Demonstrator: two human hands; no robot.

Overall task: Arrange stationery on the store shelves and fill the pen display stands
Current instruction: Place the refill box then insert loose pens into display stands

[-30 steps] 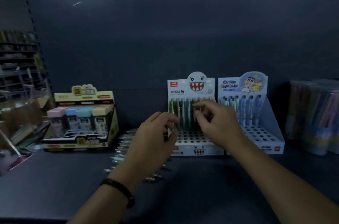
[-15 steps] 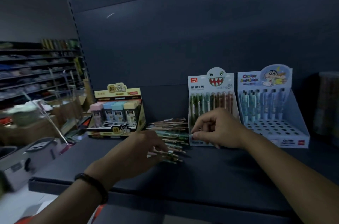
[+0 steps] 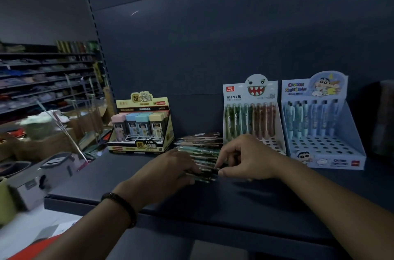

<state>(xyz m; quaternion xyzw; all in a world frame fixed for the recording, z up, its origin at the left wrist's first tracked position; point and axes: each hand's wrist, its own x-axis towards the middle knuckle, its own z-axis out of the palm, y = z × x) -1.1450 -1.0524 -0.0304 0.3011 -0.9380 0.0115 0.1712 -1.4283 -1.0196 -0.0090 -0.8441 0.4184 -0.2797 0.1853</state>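
Observation:
A pile of loose pens [image 3: 200, 145] lies on the dark shelf [image 3: 128, 176], left of the monster-face display stand [image 3: 252, 114]. That stand holds one back row of green and brown pens; its front holes are bare. My left hand [image 3: 170, 166] rests on the near end of the pile, fingers curled over the pens. My right hand [image 3: 245, 157] pinches a dark pen at the pile's near right corner, just in front of the stand. The cartoon display stand [image 3: 319, 123] to the right holds a back row of blue pens.
A yellow display box of pencil-lead cases [image 3: 140, 127] stands left of the pile. At the far right edge stand dark tubs [image 3: 386, 117]. Beyond the shelf's left end are cardboard boxes [image 3: 53, 140], a grey box [image 3: 42, 176] and distant stocked shelves [image 3: 42, 80].
Both hands came down from the monster stand's pen row to the loose pile. My view swung left, so the stands now sit further right.

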